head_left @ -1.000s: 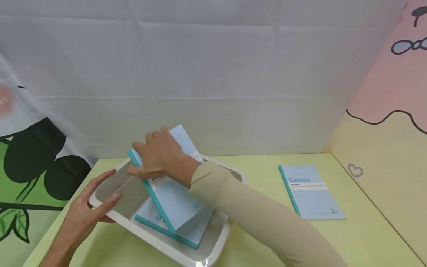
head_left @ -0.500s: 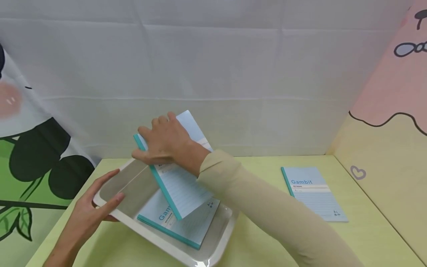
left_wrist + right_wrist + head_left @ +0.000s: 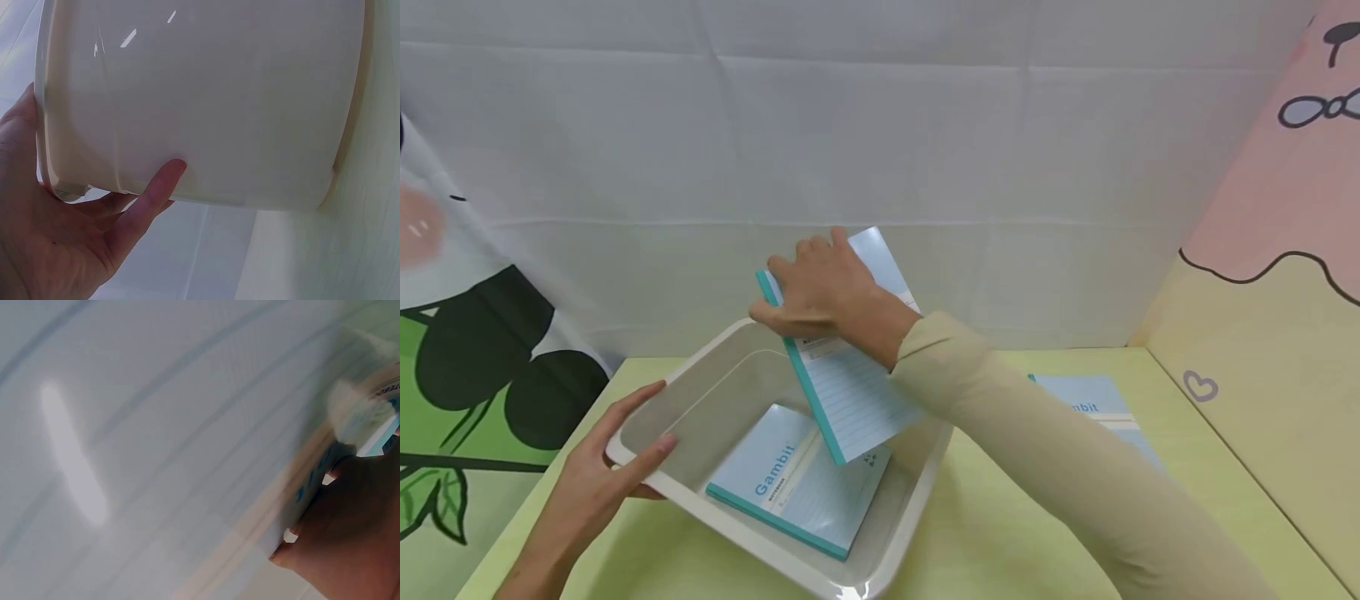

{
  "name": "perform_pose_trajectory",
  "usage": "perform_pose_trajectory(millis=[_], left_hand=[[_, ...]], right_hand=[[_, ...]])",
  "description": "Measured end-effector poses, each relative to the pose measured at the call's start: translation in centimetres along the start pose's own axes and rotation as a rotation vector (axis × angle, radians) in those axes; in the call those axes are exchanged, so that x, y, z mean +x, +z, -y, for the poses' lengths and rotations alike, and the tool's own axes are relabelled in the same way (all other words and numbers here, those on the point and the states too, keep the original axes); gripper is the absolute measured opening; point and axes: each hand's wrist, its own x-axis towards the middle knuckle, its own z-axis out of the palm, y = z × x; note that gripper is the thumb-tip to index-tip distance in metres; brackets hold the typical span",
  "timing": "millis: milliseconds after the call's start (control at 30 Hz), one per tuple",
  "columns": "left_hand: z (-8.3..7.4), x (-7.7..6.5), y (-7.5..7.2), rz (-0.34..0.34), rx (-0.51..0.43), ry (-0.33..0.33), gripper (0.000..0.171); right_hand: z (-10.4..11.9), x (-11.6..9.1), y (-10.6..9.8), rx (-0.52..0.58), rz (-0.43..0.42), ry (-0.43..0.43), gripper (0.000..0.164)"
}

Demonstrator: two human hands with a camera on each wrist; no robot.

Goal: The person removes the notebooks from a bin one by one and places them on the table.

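My right hand (image 3: 827, 287) grips a light-blue notebook (image 3: 861, 396) with a teal spine, holding it tilted above a white plastic bin (image 3: 700, 396). In the right wrist view, the lined cover (image 3: 156, 425) fills most of the frame, with fingers at its edge. Another such notebook (image 3: 793, 496), marked Gambit, lies inside the bin; the held notebook's lower corner overlaps it. At the bin's left end, my left hand (image 3: 591, 471) holds the rim, fingers on the outside and thumb over the edge. The left wrist view shows that hand (image 3: 81, 231) against the bin wall (image 3: 237, 112).
A third blue notebook (image 3: 1090, 396) lies on the pale yellow table (image 3: 1210, 508) to the right, partly covered by my right sleeve (image 3: 1037, 450). White cloth (image 3: 880, 150) hangs behind the table, with cartoon-printed panels at both sides.
My right hand has raised the notebook and carried it to the right, exposing more of the notebook in the bin. My left hand has kept its hold on the rim.
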Motion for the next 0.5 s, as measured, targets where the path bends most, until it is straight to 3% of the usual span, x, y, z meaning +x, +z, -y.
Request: perform_pose_trajectory(millis=[267,500], left_hand=[[0.1,-0.1,0.0,0.008,-0.019,0.017,0.069],[0.1,0.0,0.0,0.018,-0.019,-0.001,0.069]], right_hand=[[-4.1,-1.7,1.8,0.058,0.012,0.058,0.062],[-8.3,-4.1,3.9,0.130,0.058,0.144,0.073]])
